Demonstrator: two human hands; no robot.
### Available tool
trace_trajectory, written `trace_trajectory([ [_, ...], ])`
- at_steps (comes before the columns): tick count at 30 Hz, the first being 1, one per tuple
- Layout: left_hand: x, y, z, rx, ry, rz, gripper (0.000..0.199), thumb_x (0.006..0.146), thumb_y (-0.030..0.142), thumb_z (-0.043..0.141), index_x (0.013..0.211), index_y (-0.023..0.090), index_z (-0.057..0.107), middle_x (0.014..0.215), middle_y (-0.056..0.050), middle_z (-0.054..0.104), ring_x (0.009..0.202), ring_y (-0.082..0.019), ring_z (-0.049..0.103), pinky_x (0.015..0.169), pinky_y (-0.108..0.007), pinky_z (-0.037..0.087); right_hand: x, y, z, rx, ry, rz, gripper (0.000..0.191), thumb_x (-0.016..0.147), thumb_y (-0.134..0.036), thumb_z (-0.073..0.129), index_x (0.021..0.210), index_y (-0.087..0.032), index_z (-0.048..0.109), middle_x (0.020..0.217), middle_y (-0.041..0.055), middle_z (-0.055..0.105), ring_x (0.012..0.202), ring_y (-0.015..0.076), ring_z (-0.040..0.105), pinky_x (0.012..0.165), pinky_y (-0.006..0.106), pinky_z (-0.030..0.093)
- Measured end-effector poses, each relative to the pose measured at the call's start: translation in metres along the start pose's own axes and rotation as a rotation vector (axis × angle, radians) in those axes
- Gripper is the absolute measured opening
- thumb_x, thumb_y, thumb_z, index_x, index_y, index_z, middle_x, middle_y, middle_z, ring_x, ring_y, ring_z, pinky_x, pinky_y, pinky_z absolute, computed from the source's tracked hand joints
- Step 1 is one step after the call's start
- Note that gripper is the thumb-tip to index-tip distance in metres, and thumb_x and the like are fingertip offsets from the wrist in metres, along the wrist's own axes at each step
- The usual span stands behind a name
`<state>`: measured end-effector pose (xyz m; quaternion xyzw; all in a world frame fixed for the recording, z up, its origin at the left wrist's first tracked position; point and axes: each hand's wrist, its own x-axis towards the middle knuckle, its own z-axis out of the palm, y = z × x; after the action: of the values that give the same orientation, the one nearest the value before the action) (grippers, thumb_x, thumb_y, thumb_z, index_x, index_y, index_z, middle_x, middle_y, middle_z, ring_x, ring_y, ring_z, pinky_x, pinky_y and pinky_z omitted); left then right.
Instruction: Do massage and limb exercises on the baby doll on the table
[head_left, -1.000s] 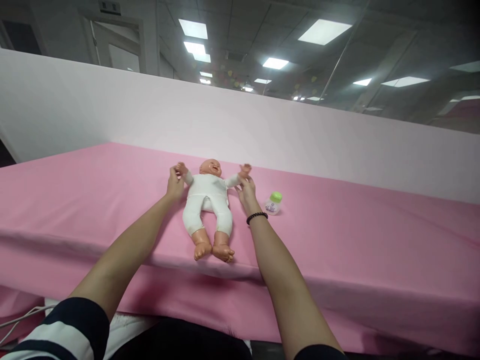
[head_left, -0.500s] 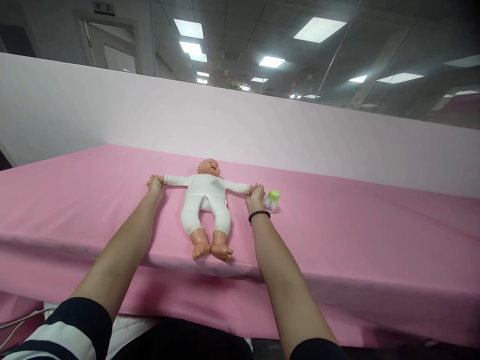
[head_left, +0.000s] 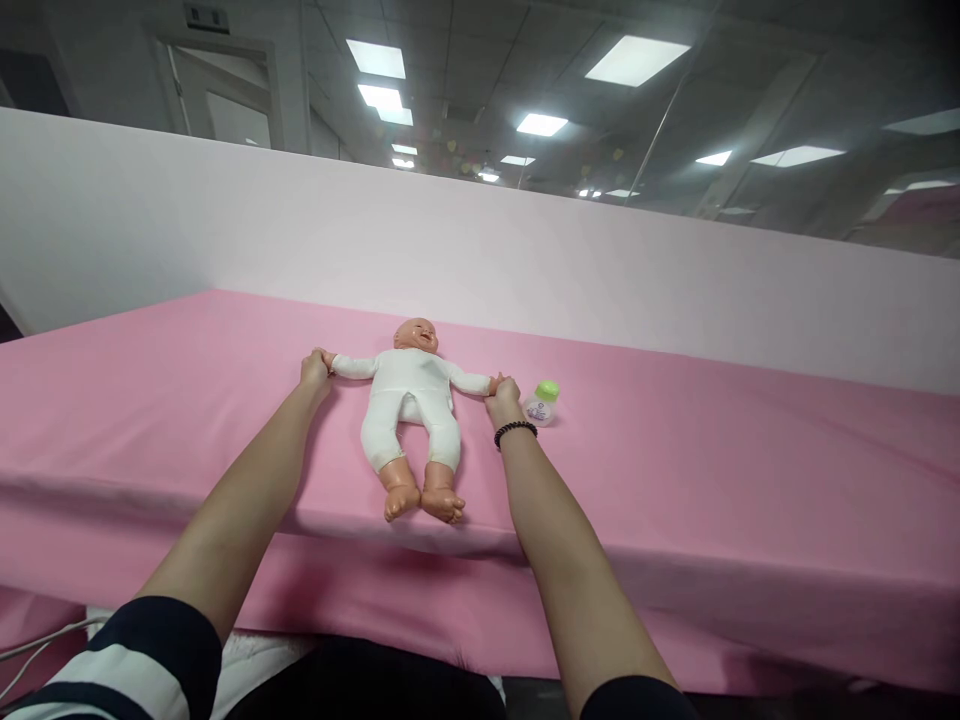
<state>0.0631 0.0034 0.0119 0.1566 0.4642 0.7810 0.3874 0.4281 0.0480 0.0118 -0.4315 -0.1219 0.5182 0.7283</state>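
Note:
A baby doll with a white cloth body lies on its back on the pink-covered table, head away from me, bare feet toward the front edge. Its arms are stretched out to both sides. My left hand is closed around the doll's hand on the left. On the other side, my right hand grips the doll's other hand; a dark coiled band is on that wrist. Just right of my right hand stands a small clear bottle with a green cap, apart from the doll.
The pink cover spreads across the table and hangs over its front edge. A low white wall runs along the back, with dark glass above it reflecting ceiling lights. White cables show at the lower left.
Both my hands have drawn slightly inward with the doll's hands, so its arms are a little less stretched. The doll's body and the bottle stay in place.

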Motion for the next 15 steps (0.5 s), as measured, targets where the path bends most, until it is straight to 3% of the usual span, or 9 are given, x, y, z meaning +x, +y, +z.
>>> trace_trajectory([
  [6,0.0008,0.0003,-0.0026,0.116,0.076,-0.009,0.028,0.087,0.015,0.054,0.064,0.023,0.04,0.062,0.002,0.039,0.054,-0.014,0.038,0.051,-0.027,0.039,-0.0025,0.0017,-0.0015,-0.023,0.015,0.023,0.02,0.09,-0.007,0.039,0.08,-0.024,0.043,0.068,-0.0068,0.044,0.054,0.0085,0.046,0.049,0.015,0.046],
  [15,-0.0004,-0.0002,-0.001,0.166,0.021,0.03,0.033,0.091,0.023,0.059,0.063,0.023,0.041,0.061,0.003,0.039,0.055,-0.015,0.039,0.051,-0.027,0.038,-0.002,0.0015,-0.0003,-0.044,-0.021,0.019,0.02,0.088,-0.009,0.042,0.076,-0.024,0.04,0.062,-0.0088,0.033,0.048,0.0085,0.035,0.046,0.015,0.043],
])
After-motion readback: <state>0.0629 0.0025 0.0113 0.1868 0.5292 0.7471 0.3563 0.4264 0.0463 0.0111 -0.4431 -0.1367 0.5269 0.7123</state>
